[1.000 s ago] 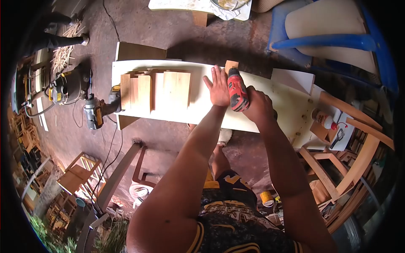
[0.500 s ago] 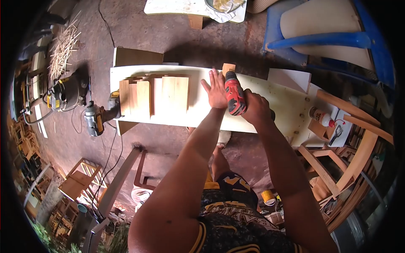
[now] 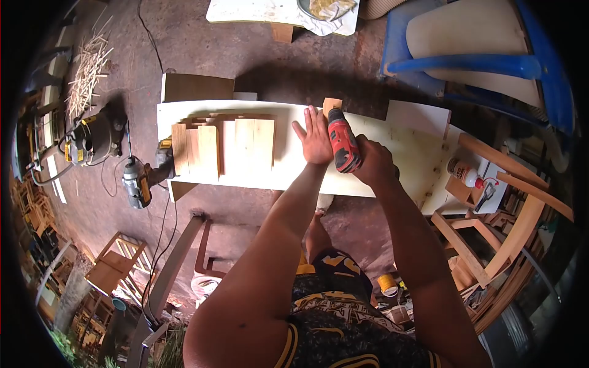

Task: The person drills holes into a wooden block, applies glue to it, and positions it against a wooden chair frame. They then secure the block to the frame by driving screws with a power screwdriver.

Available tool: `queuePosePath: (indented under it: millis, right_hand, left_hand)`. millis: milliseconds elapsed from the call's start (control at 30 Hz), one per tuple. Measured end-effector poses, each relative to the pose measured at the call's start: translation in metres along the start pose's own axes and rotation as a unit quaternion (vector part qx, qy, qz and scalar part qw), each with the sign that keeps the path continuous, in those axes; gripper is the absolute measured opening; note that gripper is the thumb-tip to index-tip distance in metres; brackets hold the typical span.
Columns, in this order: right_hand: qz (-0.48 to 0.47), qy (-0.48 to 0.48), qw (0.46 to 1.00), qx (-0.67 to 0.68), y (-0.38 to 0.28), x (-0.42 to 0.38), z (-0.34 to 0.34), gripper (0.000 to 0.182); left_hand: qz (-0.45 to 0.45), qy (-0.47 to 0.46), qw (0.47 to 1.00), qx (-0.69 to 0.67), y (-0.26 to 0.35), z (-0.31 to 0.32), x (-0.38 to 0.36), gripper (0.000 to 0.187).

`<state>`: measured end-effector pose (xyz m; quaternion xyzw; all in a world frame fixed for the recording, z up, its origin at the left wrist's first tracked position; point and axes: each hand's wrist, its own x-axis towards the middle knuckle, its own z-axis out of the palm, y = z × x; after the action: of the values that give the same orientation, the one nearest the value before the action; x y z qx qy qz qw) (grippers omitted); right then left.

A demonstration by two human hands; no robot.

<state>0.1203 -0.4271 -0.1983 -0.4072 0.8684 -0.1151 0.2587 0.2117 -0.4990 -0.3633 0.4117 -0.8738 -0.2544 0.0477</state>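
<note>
My right hand [image 3: 373, 161] is wrapped round the handle of a red and black drill [image 3: 343, 144]. The drill's front end points away from me, over a small wood piece [image 3: 332, 104] at the far edge of the pale board [image 3: 294, 178]. Just left of the drill, my left hand [image 3: 316, 136] lies with its fingers spread near the board's far edge; whether it touches the small piece is hard to tell. Flat light wood pieces [image 3: 254, 144] rest on the board's left part, in two groups.
A yellow and black power tool [image 3: 136, 181] stands at the board's left end. On the right are a white glue bottle [image 3: 464, 173] and curved wooden frame parts [image 3: 518, 236]. A blue chair [image 3: 472, 64] is at the far right, and a white table [image 3: 245, 11] at the top.
The view has shifted slightly, so the board sits a little lower. Both hands and the drill keep nearly the same places on it.
</note>
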Motion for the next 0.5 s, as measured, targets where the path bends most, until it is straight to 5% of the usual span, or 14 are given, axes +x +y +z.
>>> queuePosePath:
  millis: [500]
  right_hand:
    - [0.019, -0.034, 0.999, 0.025, -0.0006, 0.0068, -0.0051, 0.033]
  left_hand:
    - [0.0, -0.01, 1.0, 0.004, 0.0012, -0.0033, 0.0001, 0.062]
